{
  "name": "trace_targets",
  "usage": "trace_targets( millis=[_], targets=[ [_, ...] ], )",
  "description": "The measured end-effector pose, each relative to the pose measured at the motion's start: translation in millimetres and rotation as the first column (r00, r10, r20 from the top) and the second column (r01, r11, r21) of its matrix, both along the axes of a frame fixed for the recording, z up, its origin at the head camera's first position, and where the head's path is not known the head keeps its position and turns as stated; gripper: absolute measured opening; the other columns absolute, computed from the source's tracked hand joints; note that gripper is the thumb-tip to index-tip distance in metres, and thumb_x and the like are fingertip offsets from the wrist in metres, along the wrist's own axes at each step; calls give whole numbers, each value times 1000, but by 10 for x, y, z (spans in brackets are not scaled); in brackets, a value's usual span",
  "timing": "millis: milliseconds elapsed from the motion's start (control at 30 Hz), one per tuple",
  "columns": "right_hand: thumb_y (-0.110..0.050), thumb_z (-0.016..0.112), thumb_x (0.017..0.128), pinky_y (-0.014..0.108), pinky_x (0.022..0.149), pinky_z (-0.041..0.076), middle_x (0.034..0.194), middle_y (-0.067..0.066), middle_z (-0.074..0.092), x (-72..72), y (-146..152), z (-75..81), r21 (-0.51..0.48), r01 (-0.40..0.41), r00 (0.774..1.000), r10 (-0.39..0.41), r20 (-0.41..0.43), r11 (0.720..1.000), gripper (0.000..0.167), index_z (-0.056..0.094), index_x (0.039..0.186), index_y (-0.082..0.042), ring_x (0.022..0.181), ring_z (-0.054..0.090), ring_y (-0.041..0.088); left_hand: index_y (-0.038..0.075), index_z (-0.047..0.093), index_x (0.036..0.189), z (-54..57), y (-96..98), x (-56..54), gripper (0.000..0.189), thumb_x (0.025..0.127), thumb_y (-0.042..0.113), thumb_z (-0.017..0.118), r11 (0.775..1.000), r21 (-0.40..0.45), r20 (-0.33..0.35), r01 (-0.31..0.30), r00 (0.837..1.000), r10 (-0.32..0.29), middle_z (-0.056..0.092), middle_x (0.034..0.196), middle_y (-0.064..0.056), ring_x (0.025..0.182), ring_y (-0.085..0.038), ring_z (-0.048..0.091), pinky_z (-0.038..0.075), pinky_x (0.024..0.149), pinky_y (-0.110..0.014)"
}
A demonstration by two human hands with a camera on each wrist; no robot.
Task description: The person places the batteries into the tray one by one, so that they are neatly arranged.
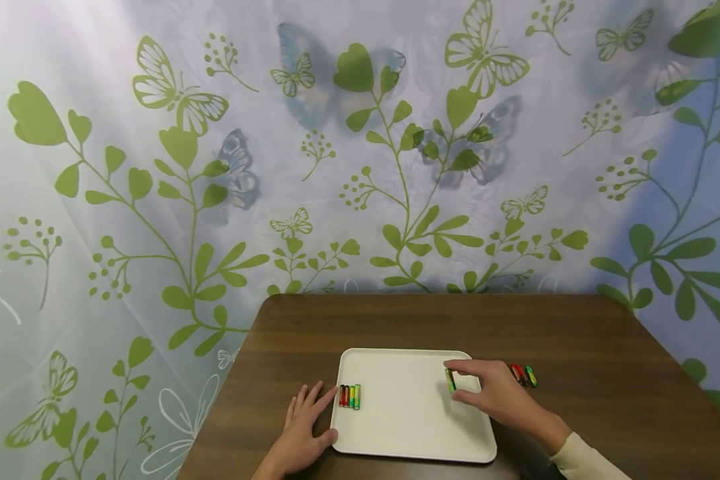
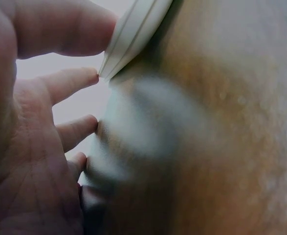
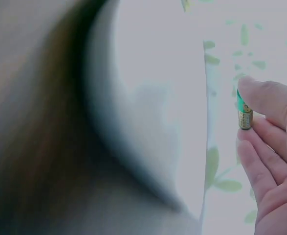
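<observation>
A white rectangular tray (image 1: 414, 413) lies on the wooden table. My left hand (image 1: 303, 430) has its fingers spread at the tray's left side, thumb and index fingertip right at the rim. In the left wrist view, the fingers of that hand (image 2: 40, 112) reach toward the tray edge (image 2: 138, 29). Over the right part of the tray, my right hand (image 1: 501, 393) pinches a green and gold battery (image 1: 451, 381) between thumb and fingers. The right wrist view shows this battery (image 3: 245, 111) upright in the grip. Several red and green batteries (image 1: 349, 397) stand in a row inside the tray's left edge.
To the right of the tray, red batteries (image 1: 519, 375) and a green battery (image 1: 531, 377) lie on the table (image 1: 582, 347), just beyond my right hand. A curtain with green leaves and butterflies (image 1: 396, 153) hangs behind the table's back edge.
</observation>
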State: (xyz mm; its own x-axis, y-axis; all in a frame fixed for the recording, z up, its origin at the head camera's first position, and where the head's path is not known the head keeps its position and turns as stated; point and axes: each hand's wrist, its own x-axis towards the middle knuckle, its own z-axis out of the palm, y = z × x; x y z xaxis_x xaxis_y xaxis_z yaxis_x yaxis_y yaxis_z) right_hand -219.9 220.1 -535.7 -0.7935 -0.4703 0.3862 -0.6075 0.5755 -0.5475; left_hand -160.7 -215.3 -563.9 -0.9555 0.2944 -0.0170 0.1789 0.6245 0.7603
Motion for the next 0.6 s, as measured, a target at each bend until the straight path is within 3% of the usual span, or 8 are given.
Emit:
trace_targets(
  millis=[233,600],
  targets=[
    [-22,92,89,52,91,66,133,4,80,-148,-576,-42,-61,-42,998,44,41,997,52,76,138,-11,109,81,33,14,51,164,-18,6,-15,79,90,18,77,1000,23,-4,3,1000,-3,27,175,-33,163,-64,2,-7,126,-78],
    [-16,91,89,48,96,66,131,7,80,-155,-1205,-150,-157,-41,991,60,119,987,50,76,135,-4,111,81,34,16,50,165,-2,-12,-24,80,90,18,78,1000,0,15,2,1000,-2,26,177,-31,164,-62,2,-6,127,-79]
  ],
)
